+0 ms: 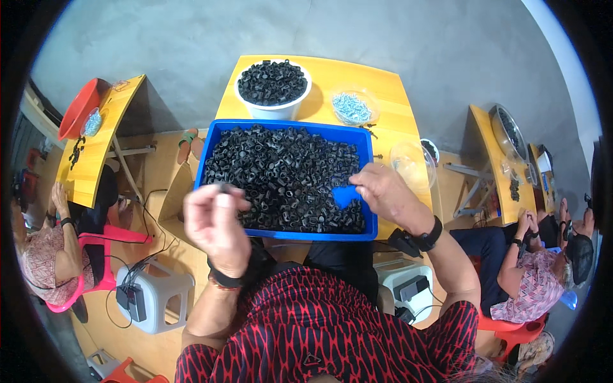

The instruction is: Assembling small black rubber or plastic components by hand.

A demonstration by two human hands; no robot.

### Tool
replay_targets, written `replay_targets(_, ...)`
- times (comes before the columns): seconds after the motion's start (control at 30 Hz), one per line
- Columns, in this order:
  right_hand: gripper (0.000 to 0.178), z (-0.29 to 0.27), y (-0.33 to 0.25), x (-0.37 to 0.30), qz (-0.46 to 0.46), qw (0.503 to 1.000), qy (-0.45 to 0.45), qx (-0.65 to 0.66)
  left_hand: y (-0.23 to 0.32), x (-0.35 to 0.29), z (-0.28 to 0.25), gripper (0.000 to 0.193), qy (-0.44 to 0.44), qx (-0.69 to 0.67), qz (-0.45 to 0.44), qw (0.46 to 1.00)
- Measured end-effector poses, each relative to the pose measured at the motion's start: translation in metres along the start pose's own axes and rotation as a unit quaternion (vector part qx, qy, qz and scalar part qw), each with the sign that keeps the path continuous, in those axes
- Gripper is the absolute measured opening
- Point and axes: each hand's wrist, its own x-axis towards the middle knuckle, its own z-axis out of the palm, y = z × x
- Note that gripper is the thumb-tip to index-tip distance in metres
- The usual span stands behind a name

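Note:
A blue tray (287,235) full of small black plastic parts (274,169) lies in front of me on a yellow table. My left hand (220,223) is raised over the tray's near left corner, its thumb and fingers pinched on a small black plastic part (223,187). At the tray's right side my right hand (391,196) hovers with thumb and forefinger pressed together. Whatever is between those fingertips is too small to make out. Just left of it, a patch of bare blue tray bottom shows among the parts.
Behind the tray stands a white bucket (271,112) heaped with more black parts. A clear bowl of bluish screws (352,108) and another clear bowl (412,167) are on the yellow table (389,83). People sit at side tables left and right; stools and cables stand near me.

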Motion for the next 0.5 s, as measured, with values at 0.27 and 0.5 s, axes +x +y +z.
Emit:
replay_targets(0.27,0.007,0.004,-0.014,0.003,-0.067,0.965,-0.168,-0.190,-0.034,0.046,-0.129,0.019,0.282,0.036,-0.052,0.957)
replay_targets(0.5,0.004,0.019,-0.004,0.000,-0.080,0.978,-0.130,-0.144,-0.081,0.033,-0.164,0.040,0.403,0.048,-0.192,0.894)
